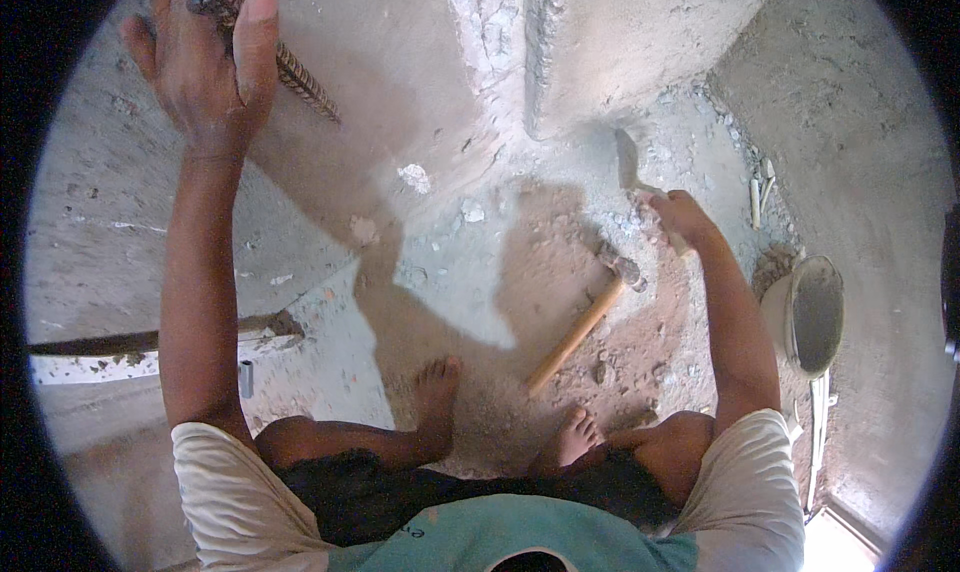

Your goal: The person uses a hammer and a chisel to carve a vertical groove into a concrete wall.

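Underfoot: rubble-strewn floor [450,287], edged by the wall ahead [370,32] and the right-hand wall [880,152]; open room shows left of the hammer [576,337].
Right-hand edge: bucket [778,310] close against the wall, well apart from the hammer.
Tools: one hammer, lying on the floor ahead of the feet; one trowel [626,158], near the wall's foot; one ribbed rod [308,84], tilted, up at the left.
Bare feet: two [437,387].
Right hand [685,217]: fingers curled around the trowel's handle, hiding much of it.
Left hand [205,77]: raised, thumb beside the rod; whether it grips, I can't tell.
Fingertips: partly cut off above.
Bucket's inside: contents hard to make out.
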`<state>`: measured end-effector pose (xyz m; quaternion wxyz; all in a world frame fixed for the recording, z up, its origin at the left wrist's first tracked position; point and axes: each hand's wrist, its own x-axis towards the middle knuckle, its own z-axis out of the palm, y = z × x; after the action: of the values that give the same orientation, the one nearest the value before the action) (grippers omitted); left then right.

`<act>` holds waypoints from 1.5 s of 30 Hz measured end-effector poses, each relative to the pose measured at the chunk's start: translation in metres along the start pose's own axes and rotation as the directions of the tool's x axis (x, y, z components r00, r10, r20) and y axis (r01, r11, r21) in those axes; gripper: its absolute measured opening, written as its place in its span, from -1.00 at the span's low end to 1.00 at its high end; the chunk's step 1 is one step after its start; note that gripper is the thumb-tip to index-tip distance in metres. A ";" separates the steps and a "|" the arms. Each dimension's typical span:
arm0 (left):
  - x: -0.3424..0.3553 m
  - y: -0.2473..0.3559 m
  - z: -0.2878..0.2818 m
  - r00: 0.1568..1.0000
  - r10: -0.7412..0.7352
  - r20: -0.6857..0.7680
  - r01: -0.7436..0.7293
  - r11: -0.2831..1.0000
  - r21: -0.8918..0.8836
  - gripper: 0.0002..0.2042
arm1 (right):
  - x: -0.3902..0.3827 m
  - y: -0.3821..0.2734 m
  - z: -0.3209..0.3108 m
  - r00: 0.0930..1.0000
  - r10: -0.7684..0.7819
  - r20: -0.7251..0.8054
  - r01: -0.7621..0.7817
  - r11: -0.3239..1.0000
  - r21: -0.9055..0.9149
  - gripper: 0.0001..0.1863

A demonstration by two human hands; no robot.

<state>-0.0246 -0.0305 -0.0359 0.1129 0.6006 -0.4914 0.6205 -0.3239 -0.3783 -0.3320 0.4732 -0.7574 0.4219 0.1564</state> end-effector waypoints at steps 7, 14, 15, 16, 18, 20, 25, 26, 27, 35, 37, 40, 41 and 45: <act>0.007 0.009 0.003 0.997 -0.010 -0.077 -0.002 0.989 -0.148 -0.56 | -0.013 -0.047 0.076 0.934 -0.156 0.322 0.199 0.974 -0.104 -0.46; 0.003 0.009 0.003 0.999 -0.048 -0.001 0.048 0.991 -0.123 -0.47 | 0.054 0.032 0.043 0.987 -0.158 0.003 0.158 0.981 -0.114 -0.50; -0.001 0.004 -0.007 0.998 -0.050 0.023 0.052 0.994 -0.094 -0.46 | 0.037 0.014 0.047 0.994 -0.100 -0.049 0.099 0.995 -0.035 -0.51; 0.000 0.006 -0.007 0.997 -0.070 0.011 0.071 0.993 -0.099 -0.45 | 0.023 0.012 0.030 0.991 -0.104 -0.079 0.096 0.990 -0.102 -0.50; 0.002 0.013 0.001 0.996 -0.092 -0.020 0.088 0.987 -0.136 -0.43 | 0.014 0.034 0.008 0.991 -0.031 -0.132 0.035 0.999 0.029 -0.46; 0.001 0.013 0.002 0.997 -0.071 -0.027 0.066 0.987 -0.149 -0.42 | -0.003 0.025 0.008 0.999 -0.033 -0.017 0.034 0.998 0.057 -0.45; 0.000 0.011 0.001 0.996 -0.085 -0.006 0.083 0.987 -0.138 -0.43 | -0.033 -0.038 0.062 0.886 -0.075 0.457 0.184 0.963 -0.199 -0.53; 0.000 0.012 0.003 0.996 -0.093 -0.006 0.092 0.987 -0.131 -0.43 | -0.033 -0.034 0.059 0.894 -0.060 0.444 0.169 0.963 -0.211 -0.52; 0.001 0.010 0.001 0.996 -0.084 0.004 0.084 0.987 -0.139 -0.43 | -0.031 -0.032 0.059 0.894 -0.052 0.446 0.168 0.960 -0.224 -0.51; -0.005 0.002 -0.002 0.999 -0.028 0.044 0.032 0.996 -0.081 -0.44 | -0.032 -0.013 0.008 0.987 -0.118 0.112 0.123 0.992 -0.039 -0.44; -0.005 0.004 0.004 0.999 -0.033 0.001 0.033 0.993 -0.116 -0.45 | -0.022 -0.027 0.030 0.959 -0.193 0.207 0.219 0.969 -0.114 -0.43; -0.001 0.007 0.000 0.999 -0.051 0.010 0.052 0.989 -0.140 -0.44 | 0.005 -0.050 0.076 0.912 -0.356 0.205 0.403 0.874 -0.273 -0.45; -0.001 0.009 0.000 0.998 -0.066 0.024 0.069 0.986 -0.151 -0.43 | 0.017 -0.056 0.084 0.922 -0.313 0.227 0.372 0.879 -0.299 -0.45; 0.003 0.009 -0.008 0.995 -0.040 0.088 0.047 0.995 -0.085 -0.50 | 0.018 -0.042 0.071 0.950 -0.301 0.082 0.311 0.898 -0.312 -0.41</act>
<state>-0.0372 -0.0302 -0.0361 0.1312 0.6319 -0.5092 0.5694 -0.2684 -0.3187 -0.3542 0.3689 -0.8785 0.2590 0.1586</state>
